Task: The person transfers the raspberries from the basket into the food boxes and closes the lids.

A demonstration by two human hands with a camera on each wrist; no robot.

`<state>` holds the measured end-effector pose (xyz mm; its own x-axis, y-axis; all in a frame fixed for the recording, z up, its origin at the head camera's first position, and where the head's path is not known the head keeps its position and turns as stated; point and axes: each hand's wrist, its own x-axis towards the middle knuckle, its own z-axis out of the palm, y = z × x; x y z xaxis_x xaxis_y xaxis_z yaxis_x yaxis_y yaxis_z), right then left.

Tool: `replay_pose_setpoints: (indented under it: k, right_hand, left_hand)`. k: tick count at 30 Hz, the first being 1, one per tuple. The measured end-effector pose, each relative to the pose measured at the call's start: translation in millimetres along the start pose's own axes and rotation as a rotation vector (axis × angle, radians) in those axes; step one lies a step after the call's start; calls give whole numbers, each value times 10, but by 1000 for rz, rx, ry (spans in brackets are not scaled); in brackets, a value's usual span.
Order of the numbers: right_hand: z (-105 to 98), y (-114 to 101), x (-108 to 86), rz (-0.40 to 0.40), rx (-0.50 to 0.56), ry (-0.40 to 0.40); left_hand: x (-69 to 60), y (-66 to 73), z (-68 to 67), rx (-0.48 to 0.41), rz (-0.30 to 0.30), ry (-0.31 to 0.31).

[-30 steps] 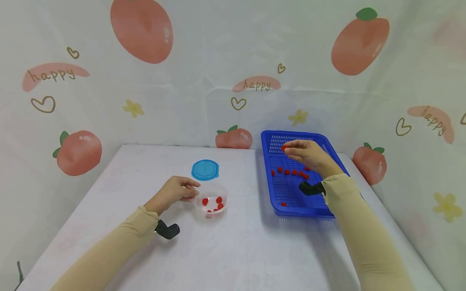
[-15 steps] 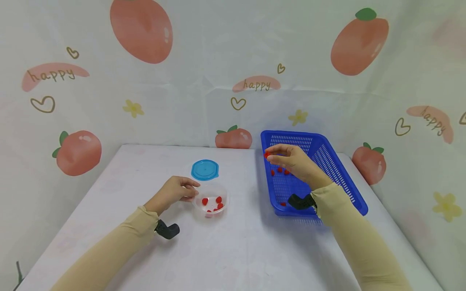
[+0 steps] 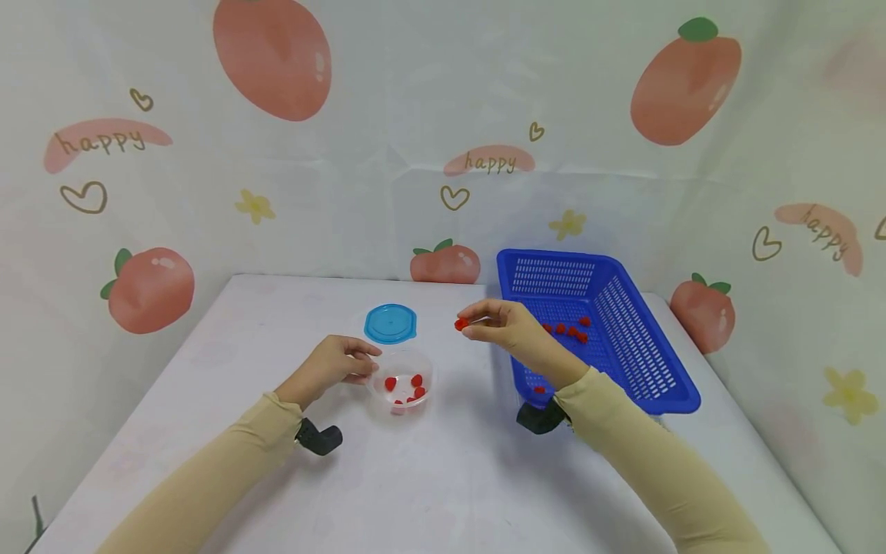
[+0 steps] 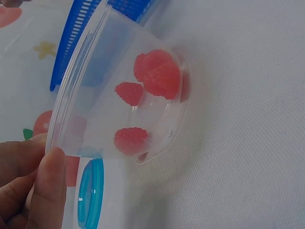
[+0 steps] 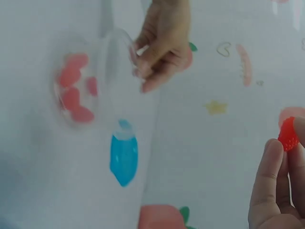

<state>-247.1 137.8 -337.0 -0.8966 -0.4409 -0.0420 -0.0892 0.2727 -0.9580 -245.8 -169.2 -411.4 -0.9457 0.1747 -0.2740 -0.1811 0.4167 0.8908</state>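
Between thumb and fingers, my right hand (image 3: 508,329) pinches a red raspberry (image 3: 461,325), held in the air left of the blue basket. The raspberry (image 5: 288,135) also shows at the right edge of the right wrist view. My left hand (image 3: 335,369) grips the rim of a clear plastic tub (image 3: 400,360) standing on the table. Several raspberries (image 4: 162,76) lie on the tub's bottom, seen through its wall in the left wrist view. More raspberries (image 3: 573,332) sit in the blue basket (image 3: 633,338); my right hand and forearm hide part of it.
Behind the tub, a blue lid (image 3: 391,323) lies flat on the white table (image 3: 443,477). A printed cloth (image 3: 374,115) hangs along the table's back and sides. The basket's raised wall stands at the right, under my right forearm.
My right hand has carried the raspberry left and down, from over the basket to past its left wall. My left hand and the tub have stayed in place.
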Motion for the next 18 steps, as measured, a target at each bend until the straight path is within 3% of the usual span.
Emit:
replay_pose_setpoints:
  k: [18]
  right_hand:
    - [522,241,0,21,61,-32]
  left_hand:
    - [11,-10,8,3,-14,5]
